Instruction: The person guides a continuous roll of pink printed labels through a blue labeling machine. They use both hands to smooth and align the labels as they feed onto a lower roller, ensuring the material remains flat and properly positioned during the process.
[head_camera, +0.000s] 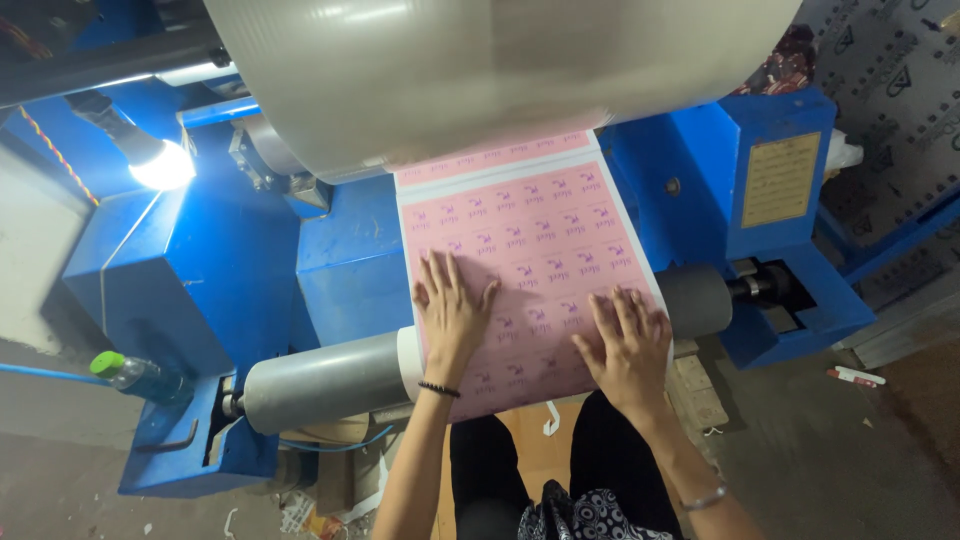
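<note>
We are pressing both palms flat — left hand (452, 312), right hand (628, 345) — on the pink printed sheet (520, 240), fingers spread and gripping nothing, likely smoothing it where it is draping over the grey roller (320, 380) at the blue machine's (200, 270) front edge.

Lit mainly by a bare lamp (158, 163) at upper left, blown out to white, with a bright halo spilling over the blue machine housing (190, 270). Soft sheen and streaky motion blur across the big roll of film (480, 70) at top. Evenly bright on the pink printed sheet (530, 260), print sharp. Dimmer toward the floor and lower corners. Slight wide-angle bending along the edges. Faint shadows under both hands.
</note>
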